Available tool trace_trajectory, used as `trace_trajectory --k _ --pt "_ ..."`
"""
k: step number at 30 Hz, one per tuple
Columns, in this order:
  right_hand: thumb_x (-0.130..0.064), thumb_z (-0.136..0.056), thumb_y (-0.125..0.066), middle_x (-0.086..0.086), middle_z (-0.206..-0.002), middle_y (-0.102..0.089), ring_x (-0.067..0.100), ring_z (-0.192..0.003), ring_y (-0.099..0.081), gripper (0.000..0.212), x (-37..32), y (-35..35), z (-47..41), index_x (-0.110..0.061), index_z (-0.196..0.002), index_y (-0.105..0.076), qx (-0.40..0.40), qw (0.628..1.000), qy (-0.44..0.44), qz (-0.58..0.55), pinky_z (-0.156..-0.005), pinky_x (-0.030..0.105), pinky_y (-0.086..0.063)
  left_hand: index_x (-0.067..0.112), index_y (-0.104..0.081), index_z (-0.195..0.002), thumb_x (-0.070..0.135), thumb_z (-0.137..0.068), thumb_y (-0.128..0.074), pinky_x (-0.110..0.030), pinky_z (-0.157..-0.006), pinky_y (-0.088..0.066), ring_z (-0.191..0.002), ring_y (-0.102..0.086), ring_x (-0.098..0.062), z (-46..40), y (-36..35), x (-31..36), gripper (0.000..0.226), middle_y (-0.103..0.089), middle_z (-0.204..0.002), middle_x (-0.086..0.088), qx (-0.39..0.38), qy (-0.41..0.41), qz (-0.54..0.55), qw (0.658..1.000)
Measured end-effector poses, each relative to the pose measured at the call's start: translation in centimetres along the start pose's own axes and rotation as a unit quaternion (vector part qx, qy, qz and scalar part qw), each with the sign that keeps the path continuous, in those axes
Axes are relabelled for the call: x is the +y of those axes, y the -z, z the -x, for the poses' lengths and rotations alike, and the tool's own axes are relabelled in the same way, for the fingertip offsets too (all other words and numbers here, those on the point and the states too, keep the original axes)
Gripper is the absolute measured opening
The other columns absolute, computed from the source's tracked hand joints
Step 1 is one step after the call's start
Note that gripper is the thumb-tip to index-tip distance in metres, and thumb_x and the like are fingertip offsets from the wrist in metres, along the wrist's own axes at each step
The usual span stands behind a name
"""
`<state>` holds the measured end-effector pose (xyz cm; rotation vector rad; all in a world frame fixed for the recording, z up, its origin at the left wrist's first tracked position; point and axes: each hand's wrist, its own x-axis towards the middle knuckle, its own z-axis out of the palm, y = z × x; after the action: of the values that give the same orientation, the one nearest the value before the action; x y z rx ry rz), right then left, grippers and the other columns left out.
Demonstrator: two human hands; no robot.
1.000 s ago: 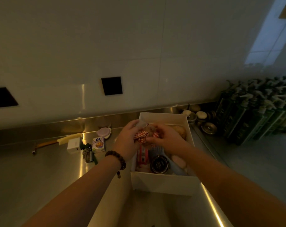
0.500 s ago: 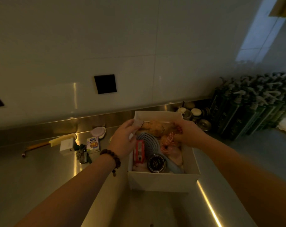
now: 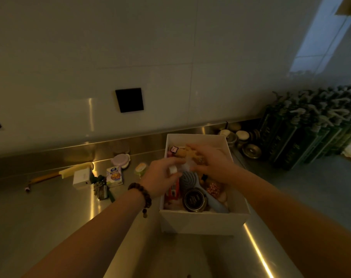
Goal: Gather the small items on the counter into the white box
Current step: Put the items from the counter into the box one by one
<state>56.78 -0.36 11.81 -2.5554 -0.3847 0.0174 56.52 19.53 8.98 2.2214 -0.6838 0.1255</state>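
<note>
The white box (image 3: 204, 222) stands on the steel counter and holds a black round tin (image 3: 194, 199), a blue-grey brush (image 3: 187, 178), a red packet (image 3: 173, 191), a patterned scrunchie (image 3: 213, 188) and a tan plush (image 3: 182, 152). My left hand (image 3: 159, 178) is over the box's left wall, pinching a small white item (image 3: 173, 169). My right hand (image 3: 213, 163) is above the box, its fingertips meeting the same pale, blurred item. Left of the box lie a small carton (image 3: 114, 176), a lilac lidded pot (image 3: 120, 160), a white adapter (image 3: 82, 177), keys (image 3: 100, 188) and a green-yellow piece (image 3: 140, 168).
A yellow-handled tool (image 3: 50, 174) lies by the backsplash at left. Metal lids and jars (image 3: 251, 150) sit behind the box on the right, beside rows of dark green bottles (image 3: 311, 125). A black wall socket (image 3: 129, 100) is above the counter.
My right hand let go of the patterned scrunchie, which now lies in the box, and came back left to meet my left hand. The left hand kept the small white item.
</note>
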Motion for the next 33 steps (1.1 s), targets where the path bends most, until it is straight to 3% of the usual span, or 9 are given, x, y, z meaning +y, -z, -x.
trace_trajectory --k 2,5,9,12,16,22,24,27,33 --pt "-0.025 -0.085 -0.067 -0.001 -0.124 -0.059 0.012 -0.110 -0.053 0.049 -0.7 -0.4 -0.1 -0.025 -0.131 -0.051 0.001 0.999 0.044 -0.005 -0.092 0.024 -0.044 0.022 -0.061 -0.115 0.014 -0.080 -0.069 0.001 -0.061 -0.034 -0.071 -0.048 0.018 0.0 -0.1 0.2 0.036 -0.055 -0.092 0.023 0.001 0.005 0.007 1.000" --pt "-0.023 -0.086 -0.066 0.004 -0.113 -0.063 0.016 -0.106 -0.054 0.028 -1.0 -1.1 -0.1 -0.016 -0.112 -0.066 -0.033 0.995 0.081 0.044 -0.086 0.023 -0.041 0.023 -0.058 -0.112 0.015 -0.077 -0.072 -0.005 -0.058 -0.035 -0.067 -0.051 0.005 0.2 0.1 -0.3 0.039 -0.057 -0.091 0.017 0.022 0.023 0.007 0.999" --pt "-0.023 -0.085 -0.066 0.001 -0.105 -0.065 0.010 -0.091 -0.057 0.024 -0.7 -3.0 0.4 -0.014 -0.107 -0.067 -0.059 0.998 0.006 -0.026 -0.077 0.017 -0.046 0.016 -0.055 -0.120 0.011 -0.078 -0.072 -0.011 -0.080 -0.041 -0.098 -0.057 -0.010 1.0 0.3 -1.2 0.045 -0.062 -0.107 0.002 0.039 0.054 0.015 0.998" --pt "-0.023 -0.085 -0.066 0.011 -0.098 -0.068 0.020 -0.088 -0.063 0.021 -0.4 -4.7 0.2 -0.007 -0.098 -0.070 -0.064 0.990 -0.108 -0.066 -0.081 0.034 -0.054 0.014 -0.045 -0.132 0.020 -0.082 -0.069 -0.009 -0.091 -0.028 -0.114 -0.044 -0.006 1.7 0.3 -1.6 0.056 -0.052 -0.129 -0.001 0.053 0.055 -0.006 0.997" --pt "-0.032 -0.088 -0.061 0.020 -0.067 -0.064 0.034 -0.069 -0.061 0.042 -1.2 -6.8 0.0 0.009 -0.085 -0.070 -0.067 0.972 -0.192 -0.117 -0.059 0.033 -0.052 0.013 -0.026 -0.145 0.033 -0.085 -0.064 -0.014 -0.105 -0.016 -0.137 -0.025 -0.012 2.7 -0.2 -2.7 0.073 -0.027 -0.151 -0.002 -0.046 0.082 -0.043 0.995" --pt "-0.022 -0.088 -0.062 0.020 -0.096 -0.070 0.031 -0.088 -0.068 0.025 -1.7 -8.9 -1.0 0.000 -0.097 -0.069 -0.104 0.956 -0.219 -0.166 -0.083 0.044 -0.056 0.014 -0.024 -0.145 0.031 -0.087 -0.062 -0.015 -0.108 -0.010 -0.140 -0.014 -0.009 2.8 -0.1 -3.7 0.071 -0.019 -0.154 -0.001 -0.066 0.083 -0.060 0.993" --pt "-0.019 -0.089 -0.060 0.013 -0.095 -0.070 0.021 -0.083 -0.068 0.017 -1.5 -8.9 -1.0 -0.007 -0.097 -0.070 -0.085 0.963 -0.193 -0.165 -0.080 0.033 -0.057 0.014 -0.023 -0.145 0.030 -0.089 -0.060 -0.015 -0.108 -0.010 -0.140 -0.014 -0.009 2.9 -0.2 -3.9 0.069 -0.018 -0.154 -0.001 -0.068 0.083 -0.055 0.993" --pt "-0.015 -0.091 -0.056 -0.003 -0.089 -0.068 0.002 -0.072 -0.063 0.021 -1.5 -8.3 -0.5 -0.015 -0.109 -0.067 -0.056 0.968 -0.153 -0.191 -0.057 0.006 -0.047 0.017 -0.021 -0.146 0.030 -0.090 -0.057 -0.018 -0.109 -0.011 -0.140 -0.014 -0.008 3.1 -0.5 -4.1 0.067 -0.017 -0.154 0.001 -0.066 0.092 -0.053 0.992" --pt "-0.019 -0.092 -0.056 0.001 -0.109 -0.063 0.000 -0.074 -0.057 0.030 -1.7 -7.4 0.0 -0.019 -0.121 -0.059 0.024 0.975 -0.107 -0.191 -0.054 0.001 -0.042 0.016 -0.026 -0.145 0.034 -0.093 -0.051 -0.024 -0.113 -0.014 -0.141 -0.016 -0.014 3.5 -1.2 -3.6 0.061 -0.023 -0.153 -0.003 -0.043 0.091 -0.100 0.990"
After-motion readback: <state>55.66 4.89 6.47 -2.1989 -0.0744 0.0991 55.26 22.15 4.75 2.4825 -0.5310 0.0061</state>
